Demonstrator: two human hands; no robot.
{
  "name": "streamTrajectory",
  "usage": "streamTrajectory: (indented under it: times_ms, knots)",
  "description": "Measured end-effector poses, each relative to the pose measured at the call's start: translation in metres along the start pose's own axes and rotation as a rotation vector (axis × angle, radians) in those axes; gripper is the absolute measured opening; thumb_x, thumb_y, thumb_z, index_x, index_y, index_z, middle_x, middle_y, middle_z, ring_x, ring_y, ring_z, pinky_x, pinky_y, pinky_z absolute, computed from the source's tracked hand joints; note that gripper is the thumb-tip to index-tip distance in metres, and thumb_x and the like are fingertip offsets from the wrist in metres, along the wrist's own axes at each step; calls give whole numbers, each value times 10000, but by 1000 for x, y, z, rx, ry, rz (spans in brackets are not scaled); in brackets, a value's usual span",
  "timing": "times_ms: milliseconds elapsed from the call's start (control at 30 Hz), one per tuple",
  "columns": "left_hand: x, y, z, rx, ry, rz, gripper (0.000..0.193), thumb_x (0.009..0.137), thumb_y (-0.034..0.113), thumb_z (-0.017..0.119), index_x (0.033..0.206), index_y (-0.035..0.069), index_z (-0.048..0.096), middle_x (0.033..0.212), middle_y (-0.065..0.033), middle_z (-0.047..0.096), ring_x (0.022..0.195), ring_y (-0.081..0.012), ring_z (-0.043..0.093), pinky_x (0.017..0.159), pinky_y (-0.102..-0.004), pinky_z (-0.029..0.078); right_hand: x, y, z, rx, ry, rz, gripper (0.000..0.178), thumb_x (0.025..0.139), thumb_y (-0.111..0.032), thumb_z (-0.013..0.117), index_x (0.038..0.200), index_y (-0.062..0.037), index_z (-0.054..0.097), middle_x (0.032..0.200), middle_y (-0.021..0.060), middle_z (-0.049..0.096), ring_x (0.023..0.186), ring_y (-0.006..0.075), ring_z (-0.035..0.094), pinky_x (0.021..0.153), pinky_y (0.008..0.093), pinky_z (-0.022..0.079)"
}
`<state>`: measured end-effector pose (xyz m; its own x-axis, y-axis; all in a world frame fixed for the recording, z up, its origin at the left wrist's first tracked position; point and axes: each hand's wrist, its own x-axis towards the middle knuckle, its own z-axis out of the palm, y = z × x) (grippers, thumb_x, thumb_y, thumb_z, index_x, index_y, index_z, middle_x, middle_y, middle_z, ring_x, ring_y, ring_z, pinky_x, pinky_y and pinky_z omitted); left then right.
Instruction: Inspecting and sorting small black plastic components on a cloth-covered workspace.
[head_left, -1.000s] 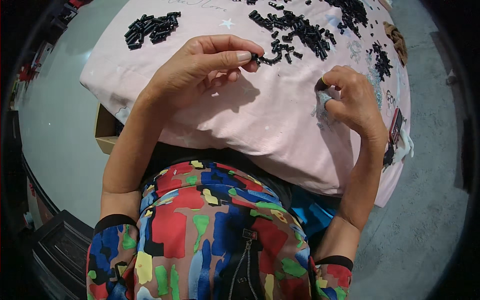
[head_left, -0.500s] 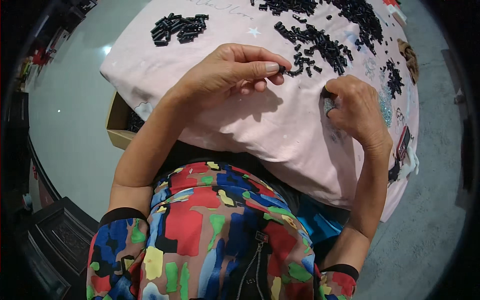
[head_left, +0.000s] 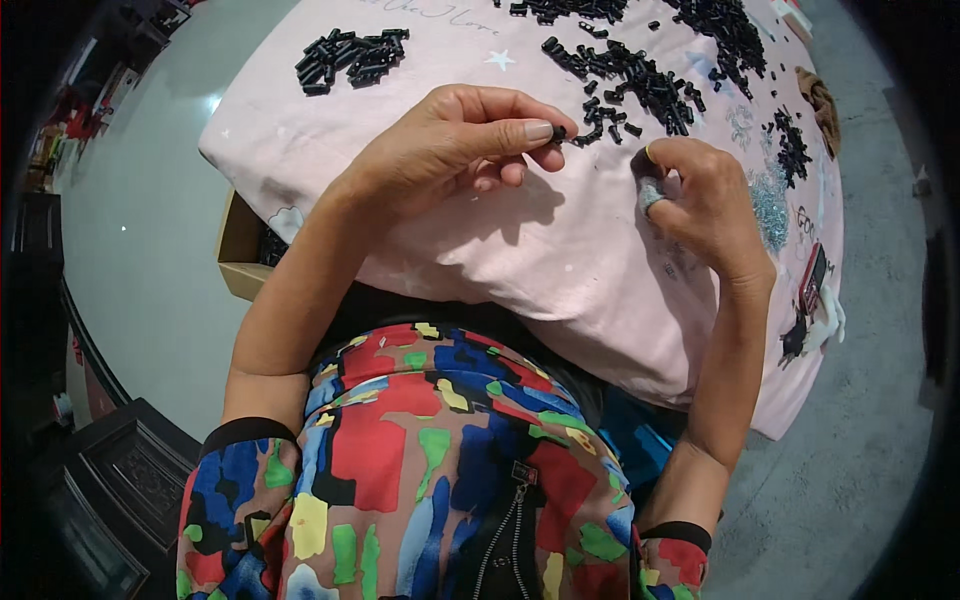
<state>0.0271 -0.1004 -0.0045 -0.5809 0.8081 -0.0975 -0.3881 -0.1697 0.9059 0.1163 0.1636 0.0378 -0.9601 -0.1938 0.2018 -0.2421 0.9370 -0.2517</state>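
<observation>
Over the pink cloth [head_left: 600, 250], my left hand [head_left: 460, 140] pinches a small black plastic piece [head_left: 558, 133] between thumb and forefinger. Just beyond that piece, several like it lie at the near end of a loose pile of black tubular parts [head_left: 640, 85]. To the right, my right hand [head_left: 705, 200] is held with curled fingers; a dark cover with a yellow edge is on the forefinger and a grey wrap on the thumb. Whatever sits between those tips is too small or hidden to make out. A separate cluster of black tubular parts [head_left: 350, 60] lies at the far left.
Larger heaps of black parts [head_left: 725, 35] spread at the far right. Small shiny bluish-clear bits [head_left: 770, 210] and black pieces [head_left: 790, 150] lie past my right hand. A phone [head_left: 812, 278], a white glove [head_left: 828, 318] and a brown cloth [head_left: 817, 108] line the right edge. A cardboard box [head_left: 243, 278] stands at lower left.
My right hand has shifted slightly left and its forefinger and thumb have turned a little. The left hand keeps its pinch on the black piece. The view has shifted slightly.
</observation>
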Motion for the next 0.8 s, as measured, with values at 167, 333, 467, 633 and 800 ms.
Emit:
streamTrajectory:
  times_ms: [167,333,467,633,800]
  knots:
    - [-1,-2,-1,-11,-20,13,288,999,188,634,1242,35,661,947,-39,728,625,6,578,517,-111,436,-4,-3,-1,5,0,8,273,633,-60,651,903,-28,678,789,178,646,738,375,630,689,433,509]
    - [-3,1,4,14,-20,9,270,990,194,649,1207,35,669,950,-44,730,622,9,584,500,-106,420,-7,-2,1,388,124,190,273,695,32,699,966,-1,704,767,20,668,626,87,586,573,244,450]
    - [-3,-1,4,-17,-78,-6,243,984,193,657,1164,30,670,965,-70,728,624,8,588,492,-103,411,-1,-18,10,806,204,157,192,824,52,720,1008,-2,730,833,-28,680,736,32,612,662,170,474]
    - [-3,-2,6,-68,-85,-14,220,965,152,678,1142,24,666,973,-104,729,626,-8,604,493,-109,428,-1,-38,14,981,203,36,245,853,40,737,1096,13,730,1003,60,728,906,89,670,783,231,552]
    - [-3,0,9,-58,-90,-25,211,945,120,695,1126,19,656,973,-127,736,665,-21,640,509,-111,456,1,-39,22,949,223,-56,242,824,47,742,1062,3,750,1033,73,714,840,73,629,713,203,517]
